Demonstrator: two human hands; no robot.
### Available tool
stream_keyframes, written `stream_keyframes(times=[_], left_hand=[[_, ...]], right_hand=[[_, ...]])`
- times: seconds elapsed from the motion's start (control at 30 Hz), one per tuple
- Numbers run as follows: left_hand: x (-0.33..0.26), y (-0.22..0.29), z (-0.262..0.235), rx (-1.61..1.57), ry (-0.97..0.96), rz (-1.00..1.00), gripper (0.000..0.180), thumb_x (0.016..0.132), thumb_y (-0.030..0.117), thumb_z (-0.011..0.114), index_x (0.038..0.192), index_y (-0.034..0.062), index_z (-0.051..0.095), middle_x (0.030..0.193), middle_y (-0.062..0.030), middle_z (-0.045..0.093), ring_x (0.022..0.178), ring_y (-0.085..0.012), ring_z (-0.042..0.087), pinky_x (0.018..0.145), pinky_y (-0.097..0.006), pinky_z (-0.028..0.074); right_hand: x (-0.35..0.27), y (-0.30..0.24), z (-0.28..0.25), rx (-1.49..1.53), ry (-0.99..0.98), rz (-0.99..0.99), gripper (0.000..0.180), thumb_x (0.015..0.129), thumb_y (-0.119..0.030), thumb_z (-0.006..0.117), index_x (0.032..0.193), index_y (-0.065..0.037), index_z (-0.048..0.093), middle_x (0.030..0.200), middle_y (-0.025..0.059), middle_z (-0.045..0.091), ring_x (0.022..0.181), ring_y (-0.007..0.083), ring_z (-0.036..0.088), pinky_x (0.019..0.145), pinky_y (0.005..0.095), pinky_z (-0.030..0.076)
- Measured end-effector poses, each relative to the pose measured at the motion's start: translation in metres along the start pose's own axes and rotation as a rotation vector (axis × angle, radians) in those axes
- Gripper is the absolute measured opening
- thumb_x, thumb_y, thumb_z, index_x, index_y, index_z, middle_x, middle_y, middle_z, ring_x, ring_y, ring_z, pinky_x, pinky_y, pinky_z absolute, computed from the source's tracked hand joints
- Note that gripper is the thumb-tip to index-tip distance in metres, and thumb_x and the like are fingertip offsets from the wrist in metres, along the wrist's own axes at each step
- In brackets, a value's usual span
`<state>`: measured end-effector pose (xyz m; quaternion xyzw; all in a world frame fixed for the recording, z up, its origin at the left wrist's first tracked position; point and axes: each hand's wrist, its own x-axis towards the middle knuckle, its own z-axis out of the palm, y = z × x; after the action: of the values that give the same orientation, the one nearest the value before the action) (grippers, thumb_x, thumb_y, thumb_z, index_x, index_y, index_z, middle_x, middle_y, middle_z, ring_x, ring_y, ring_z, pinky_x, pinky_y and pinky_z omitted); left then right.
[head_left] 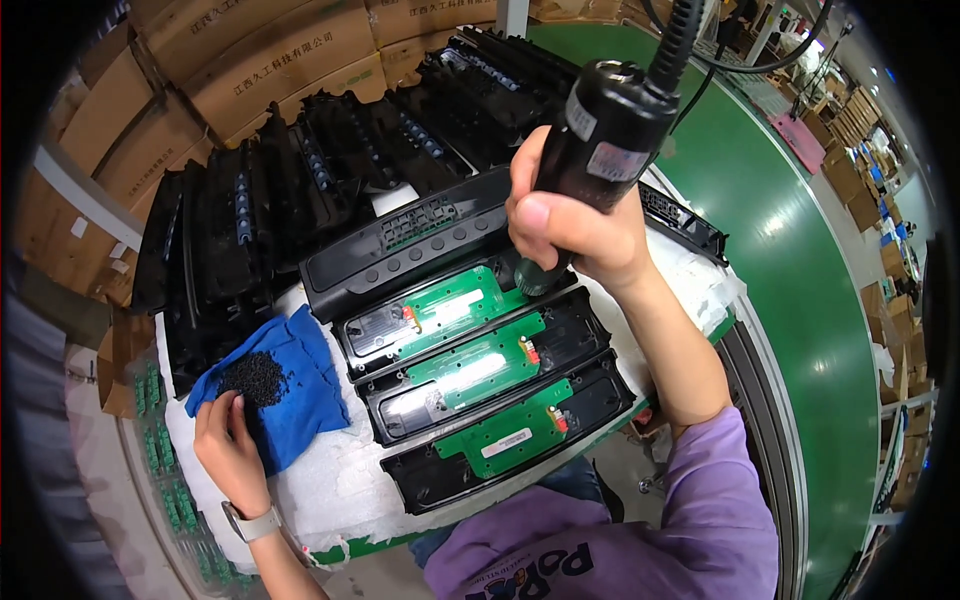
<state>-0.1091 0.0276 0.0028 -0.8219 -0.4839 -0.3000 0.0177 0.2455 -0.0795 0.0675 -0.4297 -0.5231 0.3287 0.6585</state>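
Observation:
My right hand (590,235) is wrapped round a black electric screwdriver (612,125), held with its tip end down over the right part of the farthest of three black panels. Each panel carries a green circuit board: a far board (450,312), a middle board (510,350) and a near board (545,415). The screwdriver's tip is close to the far board; whether it touches cannot be made out. My left hand (225,445) has its fingertips pinched at the edge of a pile of small black screws (262,380) on a blue cloth (318,405). Anything between those fingertips is too small to see.
Behind the boards lies a black panel with round buttons (405,262). Several black housings (350,150) stand in rows at the back. White foam padding (350,480) covers the table. More green boards (165,450) lie at left. A green surface (770,270) curves along the right.

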Motion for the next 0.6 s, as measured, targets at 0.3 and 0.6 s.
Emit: stream_keyframes(times=[0.3, 0.6], left_hand=[[0.015, 0.024, 0.009, -1.079, -0.267, -0.466, 0.013, 0.086, 0.012, 0.059, 0.089, -0.0007, 0.061, 0.075, -0.0009, 0.058, 0.061, -0.0061, 0.049, 0.057, -0.018, 0.04], [0.025, 0.11, 0.034, -1.9, -0.703, -0.757, 0.018, 0.088, 0.008, 0.054, 0.101, -0.0036, 0.055, 0.083, -0.005, 0.058, 0.069, -0.0077, 0.05, 0.063, -0.02, 0.042]], right_hand=[[-0.003, 0.0, 0.011, -0.068, -0.03, -0.034, 0.022, 0.069, -0.012, 0.069, 0.077, -0.001, 0.051, 0.057, 0.0024, 0.05, 0.042, 0.0077, 0.046, 0.041, 0.0201, 0.036], [-0.016, -0.015, 0.011, 0.157, -0.089, -0.052, 0.023, 0.074, -0.013, 0.063, 0.085, -0.001, 0.046, 0.056, 0.0035, 0.045, 0.041, 0.011, 0.043, 0.04, 0.0245, 0.034]])
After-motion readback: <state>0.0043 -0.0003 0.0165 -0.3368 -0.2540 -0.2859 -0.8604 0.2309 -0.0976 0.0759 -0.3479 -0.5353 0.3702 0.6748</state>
